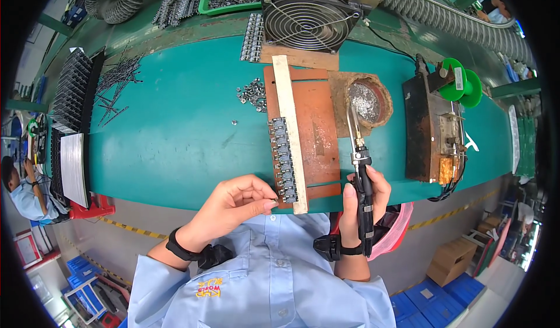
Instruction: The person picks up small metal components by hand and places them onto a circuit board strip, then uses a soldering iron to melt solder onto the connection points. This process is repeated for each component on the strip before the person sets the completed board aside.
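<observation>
Pale-blue shirt front (256, 275) nearest, on the near side of the brown board (321, 109). Along that board's left edge, a strip of circuit modules (282, 160): dark, blue-grey blocks, tight row, pale bar (286, 103) alongside. My left hand (236, 205) at the board's near-left corner, thumb and fingertip close together; whether pinching anything, cannot tell. My right hand (380, 195), right of the board, grips a black-handled soldering iron (364, 197), metal tip away from me.

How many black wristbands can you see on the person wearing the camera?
2. The left wristband is just behind the left hand; the right wristband is just behind the right hand. Any under the sleeves would be hidden.
</observation>
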### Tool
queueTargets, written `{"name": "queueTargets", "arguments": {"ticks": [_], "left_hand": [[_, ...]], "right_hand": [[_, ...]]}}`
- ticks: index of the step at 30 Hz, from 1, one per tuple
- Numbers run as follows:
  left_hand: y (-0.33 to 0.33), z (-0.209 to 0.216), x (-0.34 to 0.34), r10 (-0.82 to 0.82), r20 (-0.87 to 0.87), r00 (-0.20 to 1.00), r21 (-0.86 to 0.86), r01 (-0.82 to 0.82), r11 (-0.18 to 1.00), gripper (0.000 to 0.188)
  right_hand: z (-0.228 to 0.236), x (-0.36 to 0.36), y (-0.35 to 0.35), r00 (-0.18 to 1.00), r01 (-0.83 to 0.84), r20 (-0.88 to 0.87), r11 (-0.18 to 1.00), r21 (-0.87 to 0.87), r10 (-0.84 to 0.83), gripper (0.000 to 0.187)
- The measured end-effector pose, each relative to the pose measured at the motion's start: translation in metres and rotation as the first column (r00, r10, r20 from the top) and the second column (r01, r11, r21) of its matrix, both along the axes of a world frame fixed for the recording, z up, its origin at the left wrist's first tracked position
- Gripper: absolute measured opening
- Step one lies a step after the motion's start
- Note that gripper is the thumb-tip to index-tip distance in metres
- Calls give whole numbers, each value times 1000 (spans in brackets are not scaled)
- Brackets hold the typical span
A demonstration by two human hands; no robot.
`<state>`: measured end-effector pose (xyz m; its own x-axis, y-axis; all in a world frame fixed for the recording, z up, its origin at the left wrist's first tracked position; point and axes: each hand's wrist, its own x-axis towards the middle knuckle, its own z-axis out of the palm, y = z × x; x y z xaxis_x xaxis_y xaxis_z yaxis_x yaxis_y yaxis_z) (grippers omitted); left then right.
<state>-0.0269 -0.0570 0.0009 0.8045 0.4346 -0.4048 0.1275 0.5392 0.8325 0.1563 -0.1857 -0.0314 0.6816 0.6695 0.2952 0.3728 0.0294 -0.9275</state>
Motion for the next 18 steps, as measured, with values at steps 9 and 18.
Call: {"name": "queueTargets", "arguments": {"ticks": [9, 18], "left_hand": [[0, -3, 8, 33, 34, 999, -56, -31, 998, 19], [2, -4, 12, 8, 23, 1000, -53, -6, 999, 25]], "right_hand": [[1, 1, 1, 1000, -8, -4, 1000, 16, 9, 38], [1, 3, 0, 999, -25, 20, 1000, 12, 25, 37]]}}
